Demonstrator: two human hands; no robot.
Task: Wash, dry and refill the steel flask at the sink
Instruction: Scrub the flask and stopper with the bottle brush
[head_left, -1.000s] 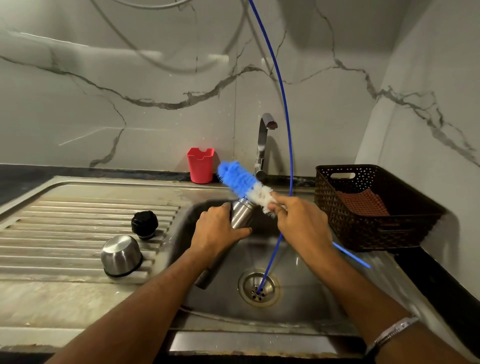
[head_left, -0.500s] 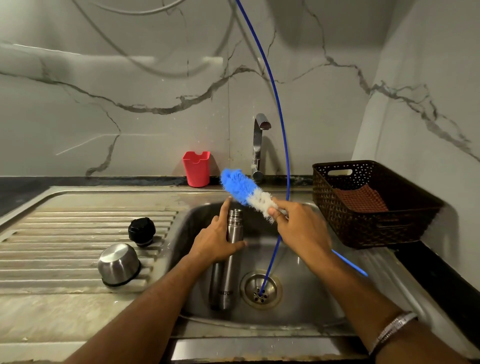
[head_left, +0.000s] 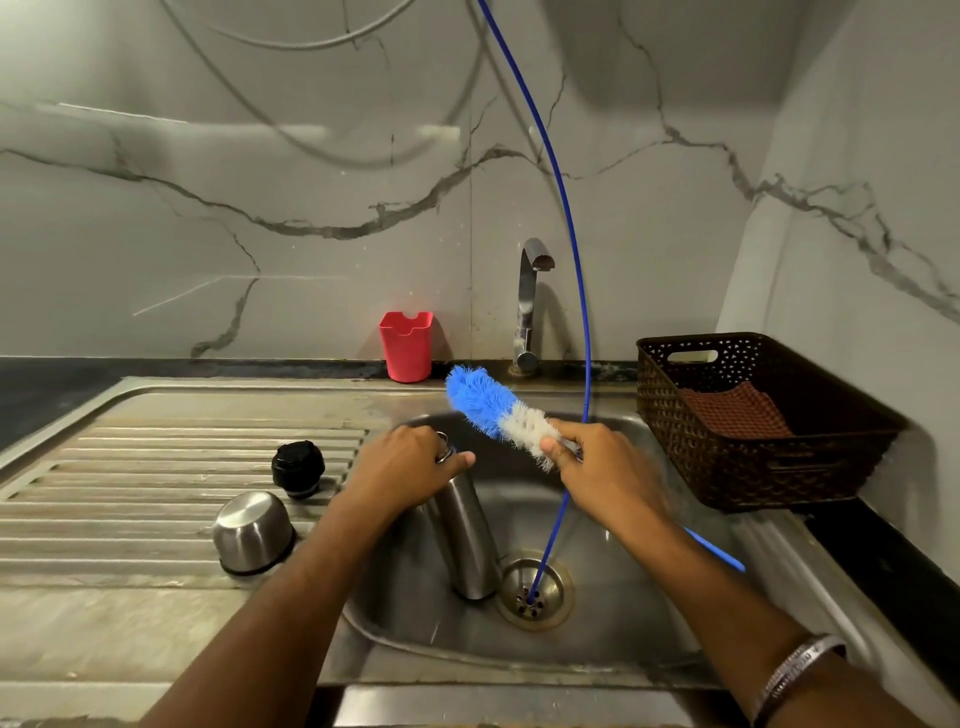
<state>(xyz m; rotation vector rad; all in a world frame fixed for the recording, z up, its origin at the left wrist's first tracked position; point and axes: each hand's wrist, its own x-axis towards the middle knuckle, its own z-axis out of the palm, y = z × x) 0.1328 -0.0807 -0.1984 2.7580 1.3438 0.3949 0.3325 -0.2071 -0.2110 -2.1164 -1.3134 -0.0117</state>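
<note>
- No lettering, brand, number or sign can be read anywhere around the sink (head_left: 597, 639).
- The steel flask (head_left: 467, 540) standing in it shows only plain metal.

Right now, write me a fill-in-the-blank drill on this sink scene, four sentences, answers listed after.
1. The left hand holds the tall steel flask standing in the ____.
2. The right hand grips a bottle brush with white and ____ bristles.
3. The black round stopper and the steel cup lid lie on the ridged ____.
4. A reddish cloth lies inside the dark brown woven ____.

Answers: sink; blue; drainboard; basket
</note>
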